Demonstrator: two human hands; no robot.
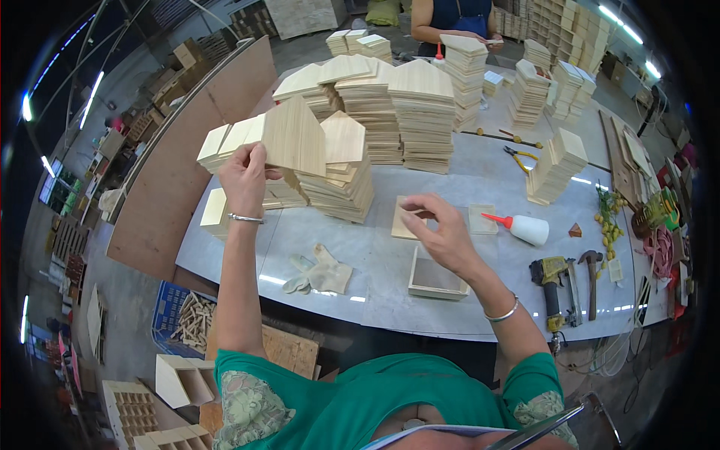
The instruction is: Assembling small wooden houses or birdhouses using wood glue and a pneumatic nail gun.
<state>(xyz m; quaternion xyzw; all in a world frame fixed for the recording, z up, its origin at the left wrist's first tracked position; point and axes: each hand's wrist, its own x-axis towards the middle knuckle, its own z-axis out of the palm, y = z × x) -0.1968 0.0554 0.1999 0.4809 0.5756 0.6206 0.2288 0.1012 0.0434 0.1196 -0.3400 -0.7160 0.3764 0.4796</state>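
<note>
At the left stacks, my left hand (244,178) pinches the near edge of a pale house-shaped wooden panel (296,135), which is tilted over the piled panels (337,191). My right hand (442,234) hovers over the table's middle with fingers bent and thumb apart, nothing visible between them. Below it lies a small wooden board (401,219), partly hidden by the fingers. Nearer to me sits a shallow open wooden frame (427,281), its far right corner behind my wrist. A white glue bottle (529,229) with a red nozzle lies to the right of that hand, by a small pale tray (482,219).
Tall panel stacks (422,112) line the table's back. Work gloves (322,270) lie front left. On the right are pliers (519,157), a nail gun (553,289) and a hammer (591,281). Across the table stands another person (454,19). A blue crate (169,315) sits low at left.
</note>
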